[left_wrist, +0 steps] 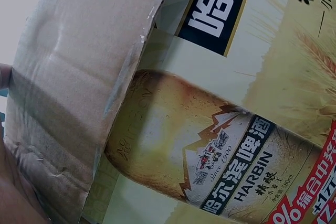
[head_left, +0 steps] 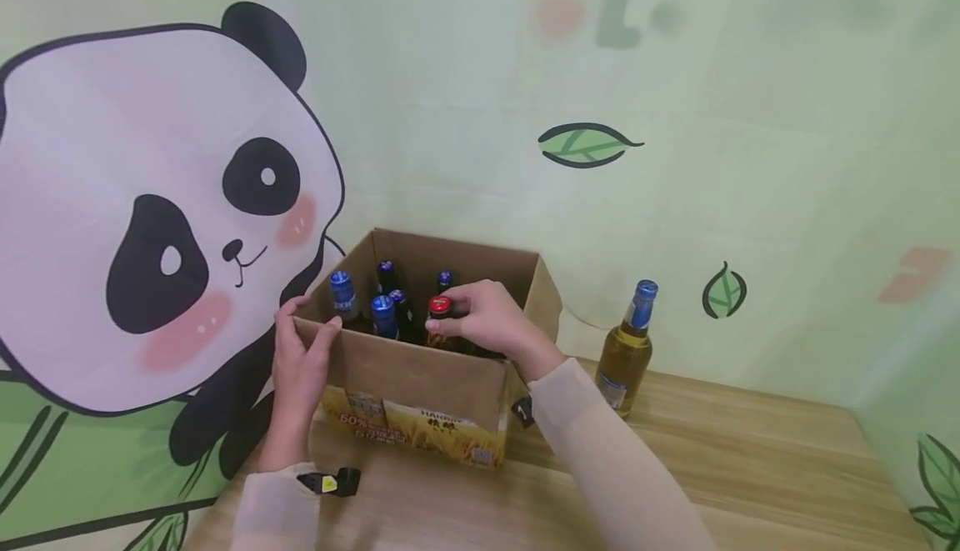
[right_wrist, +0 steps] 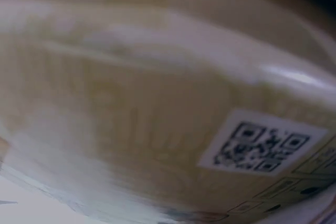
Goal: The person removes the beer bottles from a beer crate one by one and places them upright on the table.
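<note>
On the wooden table (head_left: 780, 468), the left hand (head_left: 300, 359) grips the cardboard box (head_left: 420, 378) at its near left corner, thumb spread from the fingers across the rim. Inside, five blue-capped bottles (head_left: 383, 308) stand left of and behind the red-capped bottle (head_left: 439, 305), which the right hand (head_left: 491, 316) pinches near its cap by the front edge. Right of the box, near the table's back edge, an amber bottle (head_left: 626, 359) stands upright.

We're in a draped-off nook, wider room unclear; panda-print backdrop (head_left: 450, 117) behind, wood-grain tabletop (head_left: 787, 468) below!
</note>
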Action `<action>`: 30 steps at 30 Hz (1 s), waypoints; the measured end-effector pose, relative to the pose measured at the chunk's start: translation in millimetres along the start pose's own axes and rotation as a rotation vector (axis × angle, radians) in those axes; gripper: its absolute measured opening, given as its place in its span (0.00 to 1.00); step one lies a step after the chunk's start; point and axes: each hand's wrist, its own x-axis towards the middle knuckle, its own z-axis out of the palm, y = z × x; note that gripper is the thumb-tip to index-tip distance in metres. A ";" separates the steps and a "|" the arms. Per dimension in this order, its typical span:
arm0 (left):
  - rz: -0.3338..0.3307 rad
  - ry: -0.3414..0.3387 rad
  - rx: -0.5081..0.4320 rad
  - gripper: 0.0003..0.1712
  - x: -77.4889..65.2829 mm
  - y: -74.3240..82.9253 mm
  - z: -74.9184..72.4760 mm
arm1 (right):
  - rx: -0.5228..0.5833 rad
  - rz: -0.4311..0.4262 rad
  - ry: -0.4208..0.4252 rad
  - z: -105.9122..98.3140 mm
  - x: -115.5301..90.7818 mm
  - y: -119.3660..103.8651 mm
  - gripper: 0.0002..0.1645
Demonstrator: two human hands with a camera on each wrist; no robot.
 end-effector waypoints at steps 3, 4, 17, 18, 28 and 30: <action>-0.015 -0.007 -0.007 0.40 -0.1 0.9 -0.2 | 0.011 0.013 0.063 -0.3 -2.6 1.0 0.17; -0.019 -0.008 -0.010 0.40 0.1 1.2 -0.5 | 0.011 0.015 0.079 -0.4 -3.2 1.1 0.16; -0.122 -0.137 -0.019 0.52 2.7 11.0 -12.4 | 0.019 0.030 0.184 0.4 -9.9 1.6 0.15; -0.128 -0.146 -0.028 0.53 2.3 11.7 -13.3 | 0.029 0.026 0.191 0.4 -10.4 1.7 0.15; -0.144 -0.119 -0.023 0.54 0.2 9.2 -12.9 | 0.357 -0.080 0.402 -0.5 -8.8 6.1 0.19; -0.145 -0.114 -0.022 0.53 0.5 8.4 -11.3 | 0.404 -0.103 0.422 -3.5 -9.7 3.7 0.19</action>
